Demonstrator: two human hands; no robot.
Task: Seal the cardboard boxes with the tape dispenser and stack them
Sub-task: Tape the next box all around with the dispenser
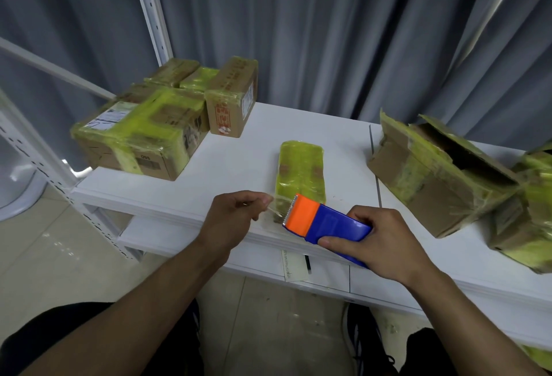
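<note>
Fingers (357, 215) of my right hand (385, 244) are curled tight round the blue and orange plastic tape dispenser (325, 224), with the thumb along its near side. The orange end with the little metal teeth points away from me and to the left. The fingertips (264, 200) of my left hand (236, 220) are pinched together on the end of a thin strip of clear tape (276, 211) that runs from those teeth. Both hands are over the near edge of the white counter (239, 160). Just behind the dispenser is a small flat cardboard box wrapped in yellow-green tape (300, 172), lying on the counter with its short end toward me. The tape strip hangs over its near end, and I cannot tell if it touches the box. At the far left of the counter sits a pile of taped cardboard boxes (140, 133), and a small brown box (233, 101) stands on end just beside them. At the right are torn cardboard boxes with open flaps (433, 172), well apart from the flat box. Grey curtains (328, 32) hang behind the counter, and a white metal post (150, 11) rises at the left.
</note>
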